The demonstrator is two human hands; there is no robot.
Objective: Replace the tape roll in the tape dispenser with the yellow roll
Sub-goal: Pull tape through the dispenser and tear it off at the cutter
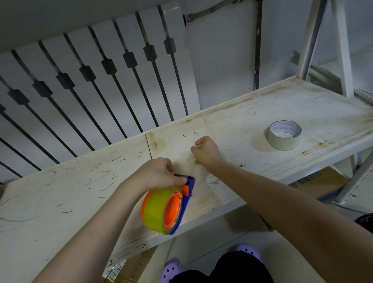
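The tape dispenser (189, 194) is blue with an orange hub and rests near the front edge of the white shelf (72, 193). A yellow tape roll (155, 209) sits on its hub. My left hand (159, 172) grips the dispenser's top end, by the cutter. My right hand (205, 149) is closed just beyond it, fingers pinched; a faint clear strip seems to run from the dispenser to that hand, though I cannot tell for sure. A pale cream tape roll (284, 134) lies flat on the shelf to the right, apart from both hands.
A white radiator (84, 82) stands behind the shelf, with a pipe (257, 43) at its right. Shelf uprights (339, 30) rise at the right. Cardboard boxes (123, 277) lie under the shelf. My knees and purple shoes (170, 271) are below the front edge.
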